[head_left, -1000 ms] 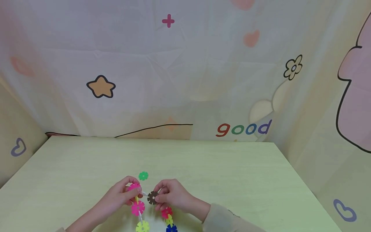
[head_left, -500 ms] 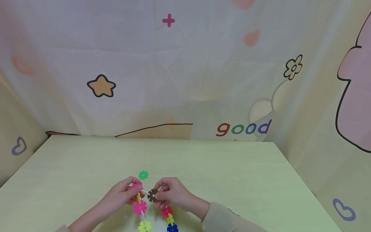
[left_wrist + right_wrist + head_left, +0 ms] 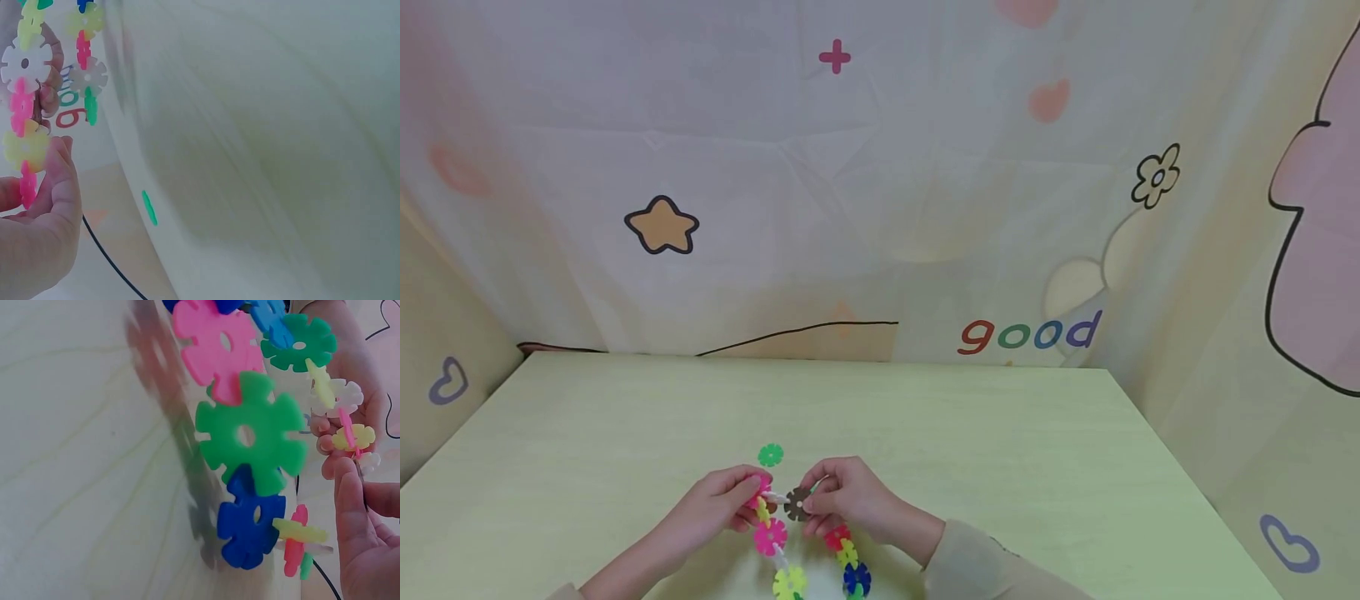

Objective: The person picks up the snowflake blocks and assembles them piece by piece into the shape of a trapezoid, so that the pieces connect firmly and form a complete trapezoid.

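My left hand (image 3: pixel 726 500) pinches a pink notched disc (image 3: pixel 761 490) near one end of a chain of interlocking snowflake discs. A white disc (image 3: pixel 777 497) bridges from it to a brown disc (image 3: pixel 796 504), which my right hand (image 3: pixel 853 504) pinches by its edge. From the left hand the chain runs toward me through a yellow disc (image 3: pixel 26 150), another pink disc (image 3: pixel 22 106) and a white one (image 3: pixel 26 64). Beside the right hand hangs the other strand, with a large green disc (image 3: pixel 250 432), a blue disc (image 3: pixel 251 519) and a small green end disc (image 3: pixel 306 565).
A loose green disc (image 3: pixel 771 455) lies on the pale table (image 3: pixel 970 450) just beyond the hands. A printed cloth backdrop (image 3: pixel 880 208) stands behind the table and along both sides. The chain's near part runs past the bottom edge of the head view.
My left hand and its strand of discs have shifted slightly right, toward the right hand. A bit of green now shows behind the right fingers. Both pinches are kept; the loose green disc stays put.
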A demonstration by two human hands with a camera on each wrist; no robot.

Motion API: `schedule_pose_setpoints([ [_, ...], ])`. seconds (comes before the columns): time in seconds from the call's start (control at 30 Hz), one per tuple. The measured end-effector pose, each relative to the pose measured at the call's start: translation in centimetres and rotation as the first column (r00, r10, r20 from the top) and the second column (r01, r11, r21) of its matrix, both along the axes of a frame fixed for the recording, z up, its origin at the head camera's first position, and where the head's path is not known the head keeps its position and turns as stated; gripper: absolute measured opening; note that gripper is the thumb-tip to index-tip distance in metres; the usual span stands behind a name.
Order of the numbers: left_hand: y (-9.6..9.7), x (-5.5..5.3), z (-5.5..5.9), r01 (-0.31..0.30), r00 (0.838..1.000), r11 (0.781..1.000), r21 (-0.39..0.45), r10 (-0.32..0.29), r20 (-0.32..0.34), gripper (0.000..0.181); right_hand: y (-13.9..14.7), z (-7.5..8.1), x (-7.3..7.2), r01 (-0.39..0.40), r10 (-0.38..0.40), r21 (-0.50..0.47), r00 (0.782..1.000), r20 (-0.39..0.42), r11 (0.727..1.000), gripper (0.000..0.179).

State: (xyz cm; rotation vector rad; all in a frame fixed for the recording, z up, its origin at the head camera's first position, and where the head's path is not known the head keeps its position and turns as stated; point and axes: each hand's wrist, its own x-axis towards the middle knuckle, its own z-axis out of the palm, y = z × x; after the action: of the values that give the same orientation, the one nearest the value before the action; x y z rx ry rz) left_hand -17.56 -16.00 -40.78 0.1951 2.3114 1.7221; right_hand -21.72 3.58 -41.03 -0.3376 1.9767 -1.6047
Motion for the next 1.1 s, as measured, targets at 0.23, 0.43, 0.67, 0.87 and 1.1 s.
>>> schedule_pose_setpoints([
  [0.23,0.2,0.3,-0.3,0.041,0.999,0.998,-0.042,-0.042,-0.026,0.048,0.0,0.2,0.5,-0.002,0.002,-0.009,1.0,-0.007,1.0,0.012],
  [0.43,0.1,0.3,-0.5,0.077,0.996,0.997,-0.022,-0.078,-0.032,0.053,0.0,0.3,1.2,-0.01,0.008,-0.045,0.999,-0.05,0.999,0.012],
  [0.67,-0.9,0.5,-0.2,0.222,0.975,0.974,0.036,-0.222,-0.012,0.053,0.3,0.6,2.8,-0.07,0.059,-0.073,0.987,-0.147,0.995,0.011],
  [0.87,-1.7,1.3,0.1,0.375,0.927,0.908,0.189,-0.372,-0.052,0.049,0.5,1.1,4.5,-0.09,0.065,-0.105,0.973,-0.22,0.99,0.012],
  [1.1,-1.6,1.8,0.2,0.423,0.906,0.87,0.253,-0.407,-0.116,0.044,0.5,1.7,5.4,-0.083,0.051,-0.133,0.972,-0.23,0.988,0.011],
])
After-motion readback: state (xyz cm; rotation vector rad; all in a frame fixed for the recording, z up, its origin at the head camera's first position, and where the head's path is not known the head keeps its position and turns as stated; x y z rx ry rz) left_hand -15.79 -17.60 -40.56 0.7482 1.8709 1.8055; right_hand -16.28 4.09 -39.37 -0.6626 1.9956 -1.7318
